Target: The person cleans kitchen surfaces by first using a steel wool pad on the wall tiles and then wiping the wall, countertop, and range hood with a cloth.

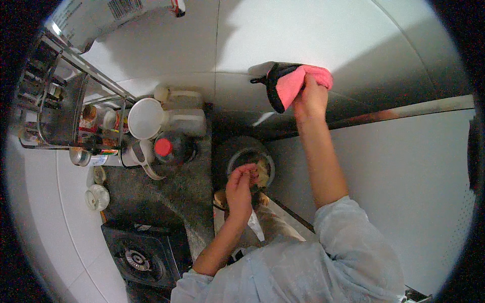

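A pink cloth with a black edge and hanging loop (291, 85) is bunched in my right hand (312, 96), against or close to the white tiled wall (284, 38). Whether it touches the tiles, I cannot tell. My left hand (240, 183) is lower, in front of my body, with its fingers curled and partly in shadow. Under it, on the floor, stands a round bin or bucket (230, 170) with pale matter inside. Nothing shows clearly between the left fingers.
Left of me, a dark stone counter (151, 197) bears a gas stove (146, 257), a red-capped bottle (163, 147), plastic jugs (185, 121) and a white-lidded tub (146, 118). A metal rack (62, 110) holds jars. A large white appliance or panel (394, 170) stands to my right.
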{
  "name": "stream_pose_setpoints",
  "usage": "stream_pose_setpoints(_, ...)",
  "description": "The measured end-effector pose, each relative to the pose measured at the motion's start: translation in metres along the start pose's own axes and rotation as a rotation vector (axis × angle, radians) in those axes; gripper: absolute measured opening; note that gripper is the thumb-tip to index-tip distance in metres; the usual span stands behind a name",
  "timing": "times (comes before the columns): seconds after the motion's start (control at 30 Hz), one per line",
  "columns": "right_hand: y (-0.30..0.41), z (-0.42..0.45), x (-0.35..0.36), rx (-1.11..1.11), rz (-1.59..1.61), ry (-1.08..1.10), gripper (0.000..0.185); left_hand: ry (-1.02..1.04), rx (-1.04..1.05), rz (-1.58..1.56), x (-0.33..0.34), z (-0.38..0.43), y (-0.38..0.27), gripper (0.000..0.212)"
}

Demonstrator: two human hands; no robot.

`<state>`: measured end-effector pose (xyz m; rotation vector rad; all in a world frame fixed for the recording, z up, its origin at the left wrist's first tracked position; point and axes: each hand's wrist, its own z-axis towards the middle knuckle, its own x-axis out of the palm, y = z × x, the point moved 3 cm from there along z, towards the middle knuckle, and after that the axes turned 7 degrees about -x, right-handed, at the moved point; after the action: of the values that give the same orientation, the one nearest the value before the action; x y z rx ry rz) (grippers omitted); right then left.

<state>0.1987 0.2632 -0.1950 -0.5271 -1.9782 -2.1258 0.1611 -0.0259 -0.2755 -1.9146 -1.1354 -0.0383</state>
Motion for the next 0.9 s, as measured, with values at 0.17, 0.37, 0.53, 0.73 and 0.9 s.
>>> stream_pose_setpoints(0.17,-0.081,0.011,-0.045,-0.488,-0.423,-0.225,0.04,0.072,0.125,0.282,0.033,0.024,-0.025,0.03)
stream_pose_setpoints(0.37,-0.079,-0.004,-0.054,-0.023,-0.068,-0.21,0.037,0.317,0.518,0.533,0.098,0.08,-0.036,0.062)
stream_pose_setpoints(0.53,-0.069,-0.011,-0.041,0.087,-0.43,-0.063,0.02,0.267,0.313,0.409,0.112,0.107,-0.068,0.065)
stream_pose_setpoints(0.73,-0.112,-0.062,0.056,0.282,-0.142,0.352,0.018,-0.101,0.604,0.373,0.062,0.115,-0.11,0.052)
stream_pose_setpoints(0.9,-0.106,-0.052,0.053,0.488,-0.156,0.397,0.021,-0.203,0.669,0.45,0.081,0.116,-0.111,0.049)
